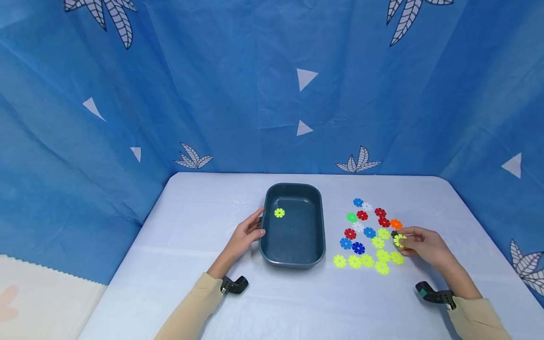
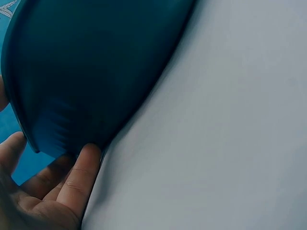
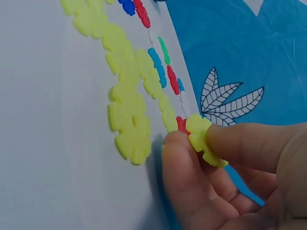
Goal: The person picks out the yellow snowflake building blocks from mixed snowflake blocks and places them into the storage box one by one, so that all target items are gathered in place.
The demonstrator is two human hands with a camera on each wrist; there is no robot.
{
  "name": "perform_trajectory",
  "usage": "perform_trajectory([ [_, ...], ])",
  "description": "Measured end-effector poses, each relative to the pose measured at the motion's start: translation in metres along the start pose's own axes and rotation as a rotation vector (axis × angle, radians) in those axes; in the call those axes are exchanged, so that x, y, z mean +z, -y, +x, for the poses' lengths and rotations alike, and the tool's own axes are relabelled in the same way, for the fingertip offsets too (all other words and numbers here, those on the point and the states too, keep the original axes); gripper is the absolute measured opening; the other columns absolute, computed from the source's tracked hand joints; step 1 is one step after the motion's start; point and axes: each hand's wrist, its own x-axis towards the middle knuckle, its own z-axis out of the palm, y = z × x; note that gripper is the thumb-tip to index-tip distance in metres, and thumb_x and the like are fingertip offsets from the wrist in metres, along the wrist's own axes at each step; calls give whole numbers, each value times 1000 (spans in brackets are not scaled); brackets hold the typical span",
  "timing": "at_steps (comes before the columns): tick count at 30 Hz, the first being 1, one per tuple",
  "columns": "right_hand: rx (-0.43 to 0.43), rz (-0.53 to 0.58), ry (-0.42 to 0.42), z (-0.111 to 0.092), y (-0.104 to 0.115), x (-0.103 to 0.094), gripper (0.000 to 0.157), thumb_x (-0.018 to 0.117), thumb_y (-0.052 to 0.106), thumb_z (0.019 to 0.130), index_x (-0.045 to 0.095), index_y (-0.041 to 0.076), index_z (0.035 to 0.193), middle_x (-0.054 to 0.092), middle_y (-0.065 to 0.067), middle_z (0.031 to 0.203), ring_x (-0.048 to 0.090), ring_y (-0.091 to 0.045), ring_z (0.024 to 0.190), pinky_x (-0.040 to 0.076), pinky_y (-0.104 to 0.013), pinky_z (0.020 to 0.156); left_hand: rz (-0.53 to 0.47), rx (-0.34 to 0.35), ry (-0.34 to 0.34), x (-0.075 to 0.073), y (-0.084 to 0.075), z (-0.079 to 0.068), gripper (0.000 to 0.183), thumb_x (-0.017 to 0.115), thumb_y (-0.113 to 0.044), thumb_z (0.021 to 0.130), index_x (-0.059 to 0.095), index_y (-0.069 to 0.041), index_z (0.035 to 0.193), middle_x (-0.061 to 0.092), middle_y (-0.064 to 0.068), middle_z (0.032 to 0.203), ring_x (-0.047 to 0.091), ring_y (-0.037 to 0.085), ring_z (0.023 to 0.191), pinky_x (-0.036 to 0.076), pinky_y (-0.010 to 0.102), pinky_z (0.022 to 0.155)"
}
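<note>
My right hand pinches a yellow-green notched disc, a snowflake-style building disc, between thumb and fingers at the right of the scattered discs. Below it in the right wrist view lie more yellow discs on the white table. At the bin's left side, my left hand rests its fingertips against the outer wall and rim. The dark blue-grey bin fills the upper left of the left wrist view. Inside the bin, one yellow disc lies near the left wall.
Loose discs lie right of the bin: red, blue, white, green and orange ones, with several yellow ones nearest the front. A blue patterned curtain hangs behind the white table.
</note>
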Motion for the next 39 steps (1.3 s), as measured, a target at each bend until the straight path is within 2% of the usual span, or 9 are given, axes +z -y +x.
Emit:
perform_trajectory([
  [6,39,119,57,0,3,-2,55,63,19,101,45,-12,142,70,-11,104,75,-6,80,62,-19,74,2,2,-3,0,1,0,66,62,-14,97,40,-24,158,50,23,152,55,40,136,60,44,100],
  [9,52,150,60,2,2,-1,55,62,16,101,43,-13,143,67,-22,116,74,-4,80,63,-21,75,0,18,1,0,3,1,66,62,-13,97,39,-20,159,50,25,151,55,42,136,60,44,99],
  [12,54,164,63,3,2,-1,56,61,15,101,41,-14,145,54,-36,133,72,0,81,63,-22,76,-1,28,7,0,4,2,66,61,-13,97,38,-18,159,50,27,150,54,43,136,60,45,100],
  [14,54,166,69,4,1,-1,56,59,14,102,40,-14,146,44,-40,142,72,2,81,63,-22,77,0,27,11,0,5,2,66,61,-13,97,38,-18,159,50,28,151,54,43,137,60,45,100],
  [16,46,166,80,5,1,-1,56,58,14,103,39,-14,147,40,-41,145,72,2,82,63,-22,77,2,24,11,0,5,2,66,61,-13,97,38,-19,159,50,27,151,54,43,137,60,45,100],
  [30,29,129,108,6,13,3,56,57,17,103,41,-14,147,42,-40,144,72,1,85,63,-20,77,15,30,3,0,2,0,66,61,-14,97,38,-19,159,51,26,150,55,42,136,61,44,98],
  [34,10,118,121,6,21,6,55,57,16,103,41,-14,147,45,-39,142,71,0,86,63,-21,77,10,31,-2,-1,2,0,66,61,-14,96,39,-19,159,51,26,151,56,41,135,61,44,98],
  [39,-29,159,165,9,38,9,54,57,15,103,42,-13,147,49,-36,140,71,-1,88,63,-24,82,9,16,0,-1,1,0,66,62,-15,96,39,-22,158,51,25,151,55,41,136,60,44,99],
])
